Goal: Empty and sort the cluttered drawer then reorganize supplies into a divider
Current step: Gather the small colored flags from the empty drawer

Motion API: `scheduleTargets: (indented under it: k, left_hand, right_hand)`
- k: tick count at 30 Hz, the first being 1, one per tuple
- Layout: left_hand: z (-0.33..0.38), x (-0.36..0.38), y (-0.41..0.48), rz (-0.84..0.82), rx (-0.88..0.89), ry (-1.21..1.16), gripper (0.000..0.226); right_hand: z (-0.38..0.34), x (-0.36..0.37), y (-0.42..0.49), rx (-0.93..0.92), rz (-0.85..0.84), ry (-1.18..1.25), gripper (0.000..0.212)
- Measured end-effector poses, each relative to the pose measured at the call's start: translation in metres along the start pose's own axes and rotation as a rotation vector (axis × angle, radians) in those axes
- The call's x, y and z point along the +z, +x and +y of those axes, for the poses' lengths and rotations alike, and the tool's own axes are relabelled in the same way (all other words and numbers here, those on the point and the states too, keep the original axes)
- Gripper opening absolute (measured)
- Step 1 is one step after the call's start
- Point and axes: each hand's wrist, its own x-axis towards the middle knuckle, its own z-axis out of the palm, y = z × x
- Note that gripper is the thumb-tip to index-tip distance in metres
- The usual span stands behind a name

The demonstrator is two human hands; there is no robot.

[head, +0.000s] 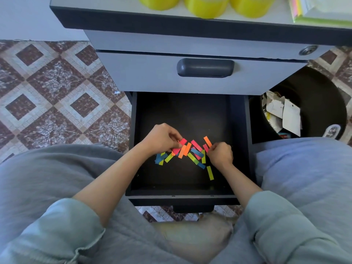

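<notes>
A black drawer (192, 111) stands pulled out below the desk. On its floor lies a loose heap of several small paper strips (190, 152) in pink, orange, blue and yellow-green. My left hand (162, 139) is at the heap's left side, fingers curled, pinching pink strips. At the heap's right side my right hand (221, 154) pinches a pink strip near an orange one. One yellow-green strip (210, 172) lies apart toward the drawer's front right.
Above the open drawer is a shut grey drawer with a dark handle (205, 67). Three yellow cups (206, 6) and a stack of coloured paper (322, 10) sit on the desk top. A dark bin (308, 109) with paper scraps stands at right. My knees flank the drawer.
</notes>
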Motion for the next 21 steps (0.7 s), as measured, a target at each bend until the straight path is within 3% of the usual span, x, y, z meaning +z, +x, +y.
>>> scheduleTargets:
  k: [4,16,21]
  left_hand:
    - [0.0005,0.0004,-0.0003,-0.002,0.004,0.003,0.017]
    - [-0.0003,0.0004,0.0013,-0.028,-0.017,-0.008,0.016]
    - [-0.0030,-0.0006,0.0015,-0.024,-0.019,-0.012,0.015]
  right_hand:
    - [-0.0021,-0.0012,-0.0057,-0.046,0.039,-0.042,0.022]
    - [-0.0053,-0.0007,-0.0047,-0.037,0.022,0.032,0.014]
    - [-0.0082,-0.0036,-0.0030,-0.105,0.055,0.216,0.010]
